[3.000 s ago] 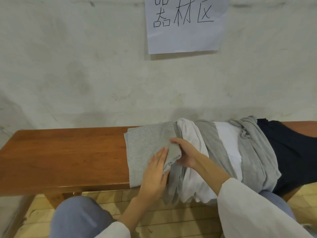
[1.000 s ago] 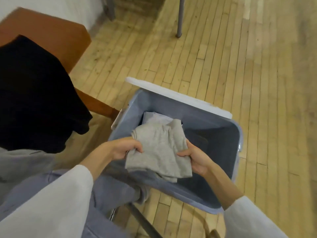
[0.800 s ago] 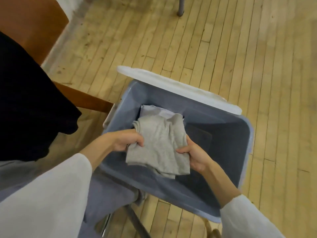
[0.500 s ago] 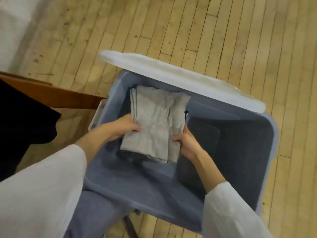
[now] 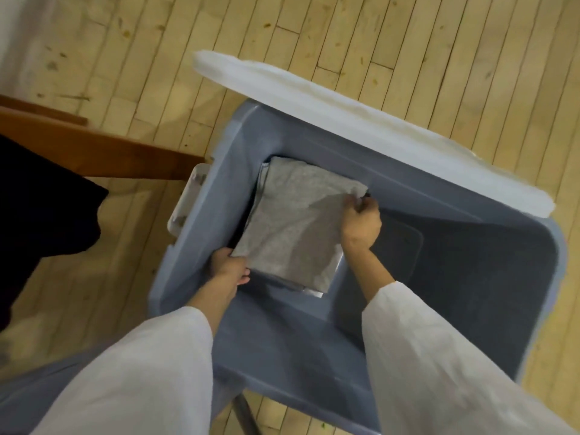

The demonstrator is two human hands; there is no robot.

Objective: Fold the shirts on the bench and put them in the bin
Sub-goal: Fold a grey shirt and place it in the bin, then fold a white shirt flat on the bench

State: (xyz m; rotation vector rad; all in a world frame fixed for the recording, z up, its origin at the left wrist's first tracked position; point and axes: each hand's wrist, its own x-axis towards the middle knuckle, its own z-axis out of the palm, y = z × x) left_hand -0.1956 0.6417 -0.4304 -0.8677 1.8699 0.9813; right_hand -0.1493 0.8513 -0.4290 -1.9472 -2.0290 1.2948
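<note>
At centre of the head view: one grey shirt, folded to a flat rectangle, inside the blue-grey bin, at the bin's left end. It lies on other folded cloth, whose edges show along its left and lower sides.

Left hand, lower centre-left: grasps the shirt's lower left corner. The fingertips are hidden under the cloth.

Right hand, just right of centre: knuckles up, fingers curled, pinching the shirt's upper right corner. Both forearms enter from the bottom edge in loose white sleeves.

Bin, centre to right: open, with a dark bare floor in its right half. A white handle sits on its left wall.

White lid, upper centre to right: runs slantwise along the bin's far rim, touching it.

Wooden bench, left edge: only its reddish-brown end shows, close beside the bin's handle.

Black garment, far left: hangs over the bench end.

Pale plank floor: fills the top and the margins of the frame.
</note>
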